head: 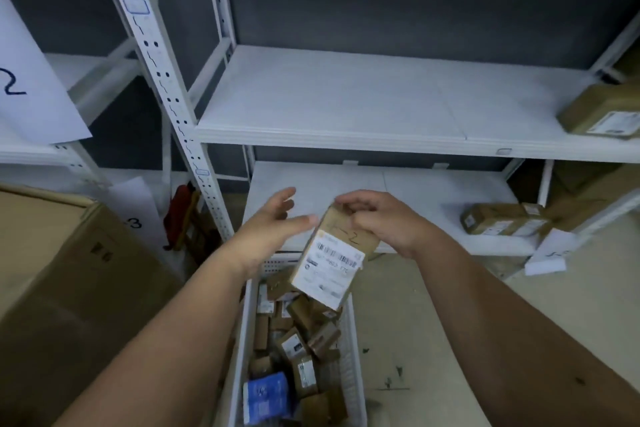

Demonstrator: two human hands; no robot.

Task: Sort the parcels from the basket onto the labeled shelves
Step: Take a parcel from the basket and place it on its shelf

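My right hand grips the top end of a small brown parcel with a white barcode label and a handwritten mark, held tilted above the basket. My left hand is open beside the parcel's left edge, fingers straight, thumb near it. The white basket on the floor below holds several small brown parcels and a blue packet. White shelves stand ahead: a bare middle shelf and a lower shelf.
A brown box lies at the right end of the middle shelf. More brown parcels lie on the lower shelf at right. Paper labels hang on the left rack. A large cardboard box stands at left.
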